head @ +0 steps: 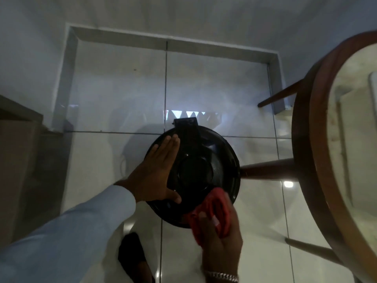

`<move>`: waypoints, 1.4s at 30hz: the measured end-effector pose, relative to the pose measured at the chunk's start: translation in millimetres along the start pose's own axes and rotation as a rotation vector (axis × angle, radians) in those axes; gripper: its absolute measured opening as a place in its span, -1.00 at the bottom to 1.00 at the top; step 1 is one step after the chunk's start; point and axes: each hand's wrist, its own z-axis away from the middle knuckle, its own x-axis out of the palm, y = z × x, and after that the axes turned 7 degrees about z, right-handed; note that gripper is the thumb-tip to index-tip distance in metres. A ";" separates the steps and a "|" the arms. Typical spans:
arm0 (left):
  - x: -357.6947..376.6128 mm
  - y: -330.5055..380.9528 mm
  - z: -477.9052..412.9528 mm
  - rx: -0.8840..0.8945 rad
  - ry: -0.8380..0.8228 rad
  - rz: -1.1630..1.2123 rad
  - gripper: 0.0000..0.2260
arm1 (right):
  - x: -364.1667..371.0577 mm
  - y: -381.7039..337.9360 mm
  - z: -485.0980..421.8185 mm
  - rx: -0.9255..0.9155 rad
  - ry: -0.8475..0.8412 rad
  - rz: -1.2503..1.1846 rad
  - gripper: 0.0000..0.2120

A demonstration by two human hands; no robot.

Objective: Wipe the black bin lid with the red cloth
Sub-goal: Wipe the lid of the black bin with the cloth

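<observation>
A round black bin lid (pixel 201 172) with a hinge tab at its far edge faces up below me on the tiled floor. My left hand (pixel 155 170) lies flat on the lid's left side, fingers straight and together, thumb spread along the near rim. My right hand (pixel 219 237) grips a bunched red cloth (pixel 214 211) and holds it against the lid's near right rim. Part of the cloth is hidden under my fingers.
A round wooden table (pixel 302 160) with a pale top fills the right side; its dark legs reach toward the bin. A brown cabinet (pixel 18 160) stands at the left. A raised grey kerb (pixel 67 78) frames the far tiles. My dark shoe (pixel 132 254) is near the bin.
</observation>
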 end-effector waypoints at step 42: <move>22.5 -39.8 18.0 0.039 0.055 -0.122 0.29 | -15.0 39.7 -117.3 -1.270 -0.513 1.276 -0.57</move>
